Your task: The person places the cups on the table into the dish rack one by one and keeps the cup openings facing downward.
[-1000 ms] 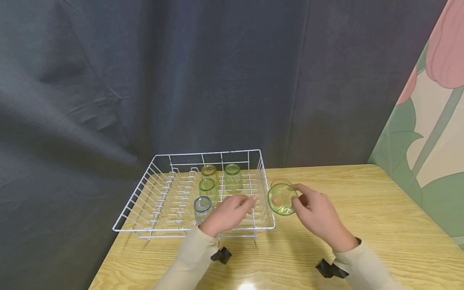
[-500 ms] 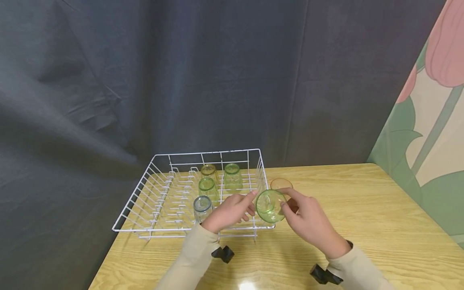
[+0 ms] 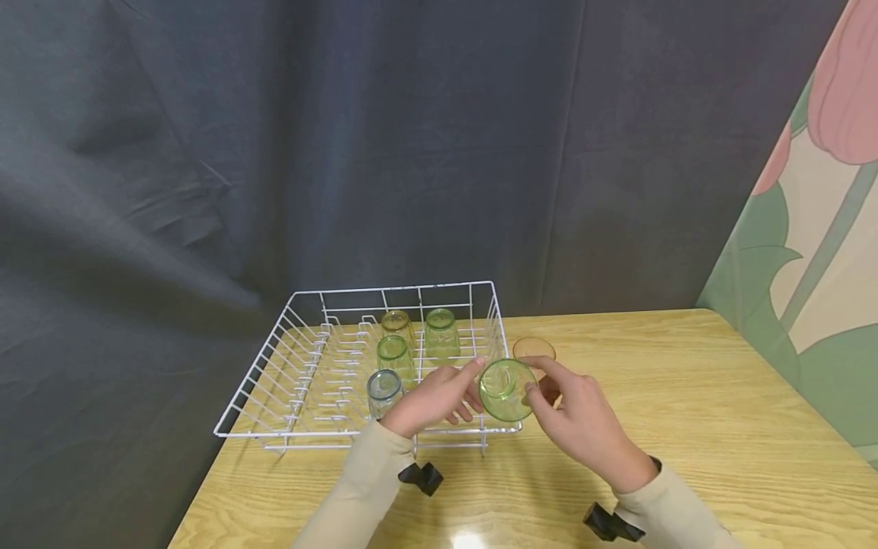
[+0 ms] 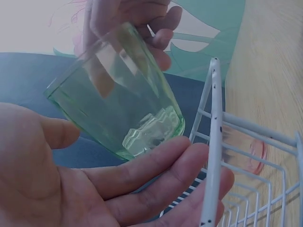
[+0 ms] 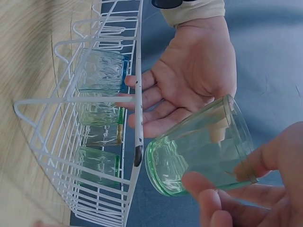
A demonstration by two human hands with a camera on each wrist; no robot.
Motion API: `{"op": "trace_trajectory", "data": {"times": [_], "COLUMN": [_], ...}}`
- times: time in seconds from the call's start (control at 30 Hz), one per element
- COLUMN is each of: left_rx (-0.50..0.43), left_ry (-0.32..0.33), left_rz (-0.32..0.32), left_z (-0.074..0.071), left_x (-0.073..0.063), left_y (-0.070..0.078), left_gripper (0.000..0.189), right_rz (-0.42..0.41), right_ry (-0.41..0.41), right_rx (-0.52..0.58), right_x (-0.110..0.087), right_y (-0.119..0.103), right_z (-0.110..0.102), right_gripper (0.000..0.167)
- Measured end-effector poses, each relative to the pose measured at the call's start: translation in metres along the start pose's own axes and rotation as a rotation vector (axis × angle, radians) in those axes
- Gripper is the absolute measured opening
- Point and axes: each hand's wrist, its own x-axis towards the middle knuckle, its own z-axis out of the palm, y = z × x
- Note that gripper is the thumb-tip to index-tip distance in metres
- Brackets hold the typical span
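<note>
My right hand [image 3: 583, 419] pinches a clear green drinking glass [image 3: 504, 404] near its rim, over the right front corner of the white wire dish rack [image 3: 309, 435]. The glass is tilted, with its rim toward the head camera. My left hand [image 3: 434, 400] is just left of the glass, its palm turned toward it and its fingers loosely extended. In the left wrist view those fingers [image 4: 161, 161] lie along the base of the glass [image 4: 113, 104]; whether they touch it I cannot tell.
Inside the rack stand a blue-rimmed glass [image 3: 385, 393], a green glass [image 3: 394, 360], an amber glass [image 3: 397, 323] and another green glass [image 3: 442, 337], bases up. An orange glass [image 3: 533, 348] is on the wooden table [image 3: 686, 396], right of the rack. A dark curtain [image 3: 425, 152] hangs behind.
My right hand has moved the green glass left, away from in front of the orange glass, to beside my left hand. My left fingers have spread and turned toward the glass.
</note>
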Motion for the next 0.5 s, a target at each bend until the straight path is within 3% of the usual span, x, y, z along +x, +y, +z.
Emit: {"op": "trace_trajectory", "data": {"times": [0.3,0.5], "left_rx": [-0.073,-0.098], "left_ry": [-0.006,-0.011], "left_rz": [-0.054,-0.047], "left_z": [-0.0019,-0.0037], "left_x": [0.0037,0.0043], "left_y": [-0.003,-0.0038], "left_gripper": [0.07,0.066], "right_rz": [-0.106,-0.195], "right_ry": [-0.007,-0.028], "right_rx": [-0.007,-0.045], "right_x": [-0.0027,-0.0045], "right_y": [0.0007,0.0021], "right_z": [0.0029,0.0049], "right_gripper": [0.04,0.048]}}
